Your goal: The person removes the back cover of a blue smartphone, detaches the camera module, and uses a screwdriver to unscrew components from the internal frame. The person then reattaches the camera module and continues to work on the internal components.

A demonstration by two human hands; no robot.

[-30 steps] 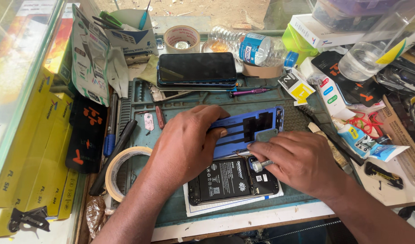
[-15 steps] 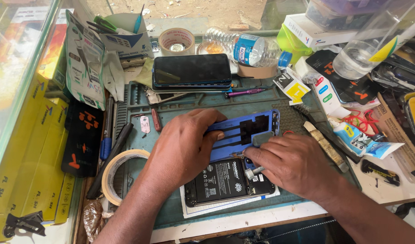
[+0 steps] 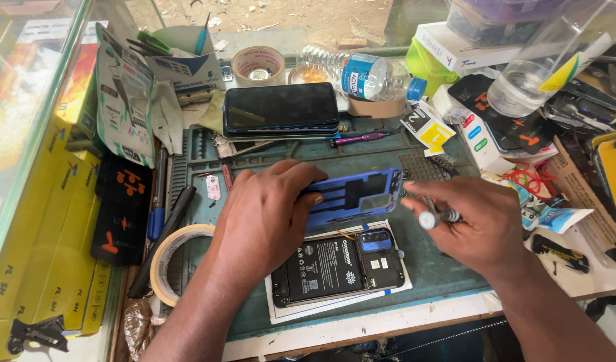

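The left hand [image 3: 267, 221] grips the blue plastic phone back cover [image 3: 355, 198], long axis left-right; just right, the right hand [image 3: 482, 224] pinches a small metal-tipped screwdriver [image 3: 436, 218].

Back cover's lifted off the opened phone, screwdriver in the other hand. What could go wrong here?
1. The left hand holds the blue back cover tilted over the opened phone; a slip could knock the exposed battery and camera.
2. The right hand holds the small screwdriver close above the bare parts; a jab could scratch them.
3. The phone lies near the table's front edge, amid clutter.
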